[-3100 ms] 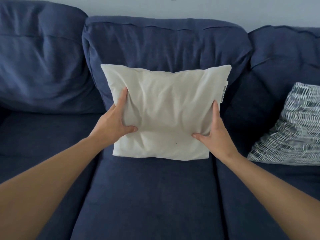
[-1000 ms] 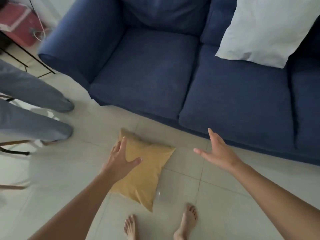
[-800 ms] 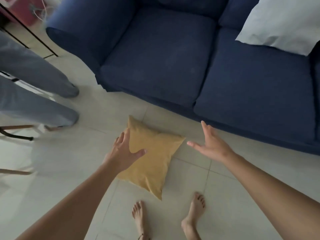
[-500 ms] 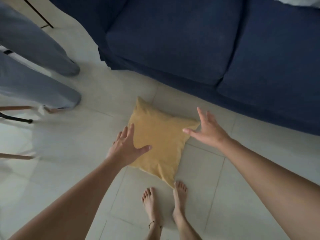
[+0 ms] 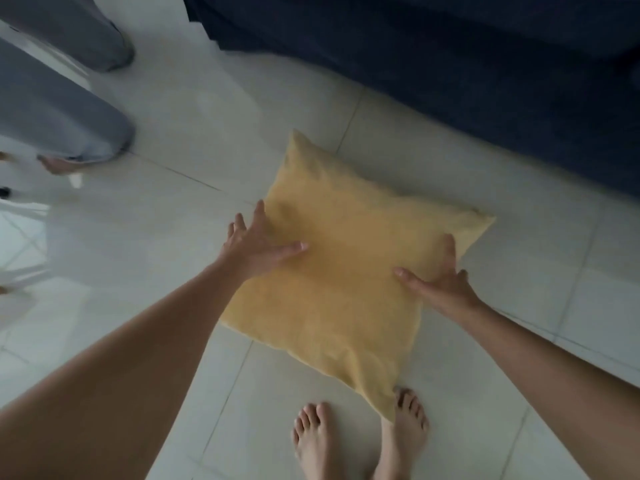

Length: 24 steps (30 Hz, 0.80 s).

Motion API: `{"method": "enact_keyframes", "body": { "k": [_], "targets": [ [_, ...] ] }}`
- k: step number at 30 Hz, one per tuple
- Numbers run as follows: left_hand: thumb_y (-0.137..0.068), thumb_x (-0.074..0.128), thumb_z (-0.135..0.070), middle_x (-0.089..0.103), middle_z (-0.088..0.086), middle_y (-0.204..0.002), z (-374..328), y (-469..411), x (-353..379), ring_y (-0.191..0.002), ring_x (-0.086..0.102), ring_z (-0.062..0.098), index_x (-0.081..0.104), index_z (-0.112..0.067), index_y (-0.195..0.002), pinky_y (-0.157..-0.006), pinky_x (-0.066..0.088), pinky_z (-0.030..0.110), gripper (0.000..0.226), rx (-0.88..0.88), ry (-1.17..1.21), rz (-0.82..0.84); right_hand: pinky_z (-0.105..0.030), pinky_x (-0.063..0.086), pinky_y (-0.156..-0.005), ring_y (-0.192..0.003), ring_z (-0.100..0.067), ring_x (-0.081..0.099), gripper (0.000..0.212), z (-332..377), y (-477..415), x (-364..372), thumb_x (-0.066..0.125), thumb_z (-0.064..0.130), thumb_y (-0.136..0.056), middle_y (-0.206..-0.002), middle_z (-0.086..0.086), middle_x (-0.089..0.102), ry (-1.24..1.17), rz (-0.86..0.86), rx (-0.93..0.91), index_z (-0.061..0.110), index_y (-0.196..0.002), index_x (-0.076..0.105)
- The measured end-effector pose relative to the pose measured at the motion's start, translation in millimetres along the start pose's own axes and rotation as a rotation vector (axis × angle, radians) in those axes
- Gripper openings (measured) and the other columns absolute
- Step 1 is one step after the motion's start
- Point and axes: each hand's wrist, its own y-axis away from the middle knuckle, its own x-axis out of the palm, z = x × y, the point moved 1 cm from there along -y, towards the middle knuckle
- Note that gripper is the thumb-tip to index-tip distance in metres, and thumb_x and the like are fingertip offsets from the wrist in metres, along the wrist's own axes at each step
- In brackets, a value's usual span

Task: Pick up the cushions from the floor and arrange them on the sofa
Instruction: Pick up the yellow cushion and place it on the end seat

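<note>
step: grasping yellow cushion (image 5: pixel 343 285) | place: flat on tiled floor (image 5: pixel 194 140), near sofa (image 5: pixel 467 64) front | left hand (image 5: pixel 254 245): spread open on left edge | right hand (image 5: pixel 441 280): open on right edge, neither clamped | why: bracketing opposite sides likely sets up a level two-handed lift

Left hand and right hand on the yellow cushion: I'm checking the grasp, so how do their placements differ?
The left hand lies on the yellow cushion's left edge, thumb pointing inward; the right hand lies on its right edge. The left reaches farther up the cushion than the right. Both are spread flat, touching it, not yet closed round it.
</note>
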Motion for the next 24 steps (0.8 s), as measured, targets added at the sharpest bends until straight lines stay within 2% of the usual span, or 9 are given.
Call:
{"method": "enact_keyframes", "body": {
  "k": [1, 3, 4, 7, 9, 14, 18, 24],
  "targets": [
    [-0.052, 0.067, -0.092, 0.003, 0.016, -0.17, 1.8, -8.6, 8.4, -0.156, 0.008, 0.039, -0.009, -0.042, -0.16, -0.119, 0.024, 0.061, 0.141, -0.02, 0.051, 0.012, -0.05, 0.03, -0.116, -0.149, -0.041, 0.027, 0.135, -9.7, -5.5, 8.1, 0.072, 0.08, -0.059, -0.168, -0.018, 0.008, -0.108, 0.029, 0.014, 0.053, -0.15, -0.024],
    [-0.041, 0.066, -0.097, 0.014, 0.015, -0.168, 5.5, -19.9, 23.1, -0.153, 0.02, 0.04, -0.011, -0.045, -0.158, -0.118, 0.028, 0.06, 0.149, -0.032, 0.138, 0.045, -0.055, 0.033, -0.114, -0.148, -0.032, 0.032, 0.136, -22.8, -11.8, 21.3, 0.077, 0.072, -0.062, -0.168, -0.001, 0.018, -0.33, 0.076, -0.003, 0.053, -0.149, -0.025],
    [-0.043, 0.068, -0.095, 0.02, 0.013, -0.167, 7.0, -22.0, 28.6, -0.15, 0.027, 0.04, -0.012, -0.045, -0.158, -0.117, 0.031, 0.058, 0.149, -0.026, 0.175, 0.059, -0.056, 0.034, -0.113, -0.146, -0.028, 0.035, 0.136, -25.8, -13.1, 25.4, 0.08, 0.069, -0.063, -0.166, 0.006, 0.021, -0.406, 0.095, -0.016, 0.054, -0.149, -0.025],
    [-0.056, 0.076, -0.082, 0.034, 0.007, -0.163, 5.0, -17.2, 30.9, -0.144, 0.041, 0.037, -0.006, -0.041, -0.16, -0.115, 0.036, 0.051, 0.139, 0.027, 0.24, 0.005, -0.058, 0.039, -0.112, -0.137, -0.021, 0.044, 0.146, -23.6, -10.5, 27.6, 0.083, 0.078, -0.046, -0.157, 0.014, 0.032, -0.496, 0.113, -0.051, 0.06, -0.147, -0.02],
    [-0.059, 0.078, -0.079, 0.038, 0.003, -0.162, -4.0, -1.5, 22.3, -0.141, 0.045, 0.034, -0.002, -0.039, -0.161, -0.114, 0.039, 0.049, 0.135, 0.075, 0.265, -0.046, -0.054, 0.039, -0.113, -0.132, -0.017, 0.048, 0.143, -16.9, 1.5, 19.6, 0.085, 0.073, -0.048, -0.15, 0.015, 0.04, -0.539, 0.102, -0.107, 0.057, -0.151, -0.013],
    [-0.059, 0.082, -0.074, 0.047, 0.005, -0.156, -28.6, 84.9, -8.7, -0.138, 0.049, 0.033, 0.004, -0.041, -0.16, -0.111, 0.042, 0.047, 0.132, 0.084, 0.359, -0.065, -0.037, 0.036, -0.11, -0.13, -0.015, 0.047, 0.123, 7.3, 76.2, -30.4, 0.084, 0.05, -0.072, -0.152, 0.011, 0.038, -0.487, 0.025, -0.19, 0.042, -0.158, -0.004],
    [-0.06, 0.082, -0.073, 0.043, 0.004, -0.158, -48.4, 168.8, -59.9, -0.139, 0.047, 0.032, 0.002, -0.039, -0.161, -0.11, 0.042, 0.046, 0.133, 0.094, 0.388, -0.071, -0.042, 0.034, -0.115, -0.134, -0.018, 0.045, 0.127, 29.2, 152.9, -99.1, 0.082, 0.058, -0.065, -0.158, 0.01, 0.032, -0.401, 0.0, -0.251, 0.043, -0.158, -0.004],
    [-0.054, 0.077, -0.079, 0.041, 0.002, -0.159, -102.4, 262.3, -178.2, -0.137, 0.049, 0.031, 0.0, -0.045, -0.16, -0.107, 0.044, 0.047, 0.136, 0.139, 0.408, -0.124, -0.038, 0.038, -0.111, -0.128, -0.011, 0.048, 0.126, 101.8, 255.4, -211.0, 0.084, 0.061, -0.066, -0.146, 0.022, 0.037, -0.372, -0.002, -0.395, 0.05, -0.156, -0.003]
  ]
}}
